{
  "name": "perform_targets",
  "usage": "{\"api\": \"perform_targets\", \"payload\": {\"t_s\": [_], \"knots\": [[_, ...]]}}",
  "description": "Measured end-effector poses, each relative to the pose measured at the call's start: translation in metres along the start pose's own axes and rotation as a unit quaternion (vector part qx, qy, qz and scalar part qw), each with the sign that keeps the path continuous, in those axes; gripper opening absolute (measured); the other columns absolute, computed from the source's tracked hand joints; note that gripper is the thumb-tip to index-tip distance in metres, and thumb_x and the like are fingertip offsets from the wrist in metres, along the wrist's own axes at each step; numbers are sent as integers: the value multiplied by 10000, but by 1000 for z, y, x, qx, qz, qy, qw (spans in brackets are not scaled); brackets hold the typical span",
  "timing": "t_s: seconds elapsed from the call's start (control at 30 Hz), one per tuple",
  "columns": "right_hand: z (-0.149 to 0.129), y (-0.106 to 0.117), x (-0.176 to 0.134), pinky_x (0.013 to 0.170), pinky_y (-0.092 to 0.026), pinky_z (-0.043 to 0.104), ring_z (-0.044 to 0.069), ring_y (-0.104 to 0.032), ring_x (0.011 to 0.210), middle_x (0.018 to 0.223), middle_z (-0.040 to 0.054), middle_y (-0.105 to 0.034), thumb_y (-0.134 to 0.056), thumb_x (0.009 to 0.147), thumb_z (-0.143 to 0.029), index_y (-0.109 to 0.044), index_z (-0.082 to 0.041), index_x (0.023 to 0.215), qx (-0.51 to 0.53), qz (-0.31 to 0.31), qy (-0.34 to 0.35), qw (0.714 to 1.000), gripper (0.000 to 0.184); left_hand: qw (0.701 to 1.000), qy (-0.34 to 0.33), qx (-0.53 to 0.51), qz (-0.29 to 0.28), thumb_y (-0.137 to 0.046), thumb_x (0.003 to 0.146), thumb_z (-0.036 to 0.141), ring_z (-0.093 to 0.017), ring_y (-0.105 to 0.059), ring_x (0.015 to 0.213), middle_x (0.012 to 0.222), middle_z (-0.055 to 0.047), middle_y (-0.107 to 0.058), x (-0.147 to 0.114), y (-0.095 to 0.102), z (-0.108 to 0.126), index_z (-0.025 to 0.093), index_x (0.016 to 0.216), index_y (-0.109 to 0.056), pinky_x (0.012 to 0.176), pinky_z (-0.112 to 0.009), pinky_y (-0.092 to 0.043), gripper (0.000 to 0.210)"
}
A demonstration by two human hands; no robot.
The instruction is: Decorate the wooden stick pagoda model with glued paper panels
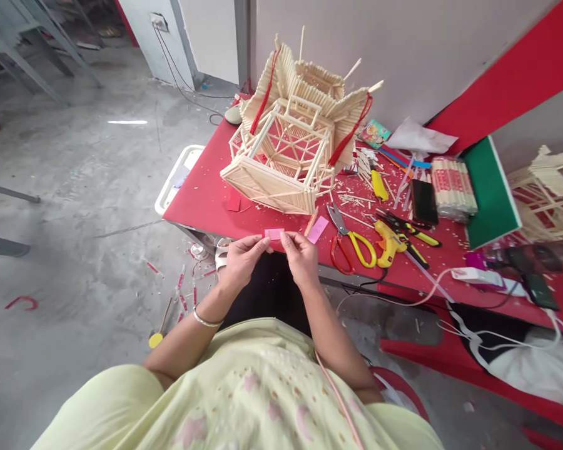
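Between my two hands, at the front edge of the red table, is a small pink paper slip. My left hand pinches its left end, and my right hand pinches the right end. Another pink slip lies on the table just past my right hand, with a thin wooden piece beside it. Beyond my hands stands a pavilion-like model built of pale wooden sticks, with red tassels hanging from its roof corners.
Right of the model lie scissors, a yellow glue gun, pliers, a yellow cutter, a dark phone and bagged chopsticks. A green board stands farther right. Cables hang along the table's front edge.
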State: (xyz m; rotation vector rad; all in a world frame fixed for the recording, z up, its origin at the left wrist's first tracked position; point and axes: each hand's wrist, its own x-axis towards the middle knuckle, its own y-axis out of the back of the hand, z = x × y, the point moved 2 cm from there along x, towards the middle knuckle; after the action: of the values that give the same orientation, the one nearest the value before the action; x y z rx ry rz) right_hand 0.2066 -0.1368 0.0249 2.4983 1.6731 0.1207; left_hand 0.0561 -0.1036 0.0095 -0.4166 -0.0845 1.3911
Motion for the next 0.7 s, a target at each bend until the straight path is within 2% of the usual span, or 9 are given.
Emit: {"api": "perform_targets", "payload": {"t_s": [0.1,0.23,0.57,0.7], "knots": [[4,-1,0,783,-540,294,181,-662,801,881,30,-763,-680,903,-609,-753,-205,947,23,28,-7,999,413,1000,-4,-8,-7,-920,711,509,-52,-408,520,678,-19,-705,-1,-9,5,150,752,-801,497,-222,-293,381],[4,0,2,789,-545,288,173,-659,796,884,31,-758,-725,874,-593,-749,-204,939,49,28,-8,998,395,1000,-6,13,-7,-890,744,525,-51,-398,519,657,-14,-688,0,-14,8,145,737,-797,504,-222,-295,391],[-12,19,7,749,-534,293,199,-674,781,837,41,-769,-714,875,-613,-790,-201,910,-21,-26,0,999,421,999,-13,35,-10,-883,764,515,-63,-446,530,666,-27,-712,2,-14,11,153,738,-799,508,-223,-316,373],[-13,24,10,688,-498,277,173,-620,697,746,14,-714,-707,881,-619,-782,-201,886,-26,-53,3,998,425,1000,5,19,-7,-907,736,492,-46,-416,505,658,-23,-709,4,-14,10,151,747,-803,494,-215,-298,356]]}}
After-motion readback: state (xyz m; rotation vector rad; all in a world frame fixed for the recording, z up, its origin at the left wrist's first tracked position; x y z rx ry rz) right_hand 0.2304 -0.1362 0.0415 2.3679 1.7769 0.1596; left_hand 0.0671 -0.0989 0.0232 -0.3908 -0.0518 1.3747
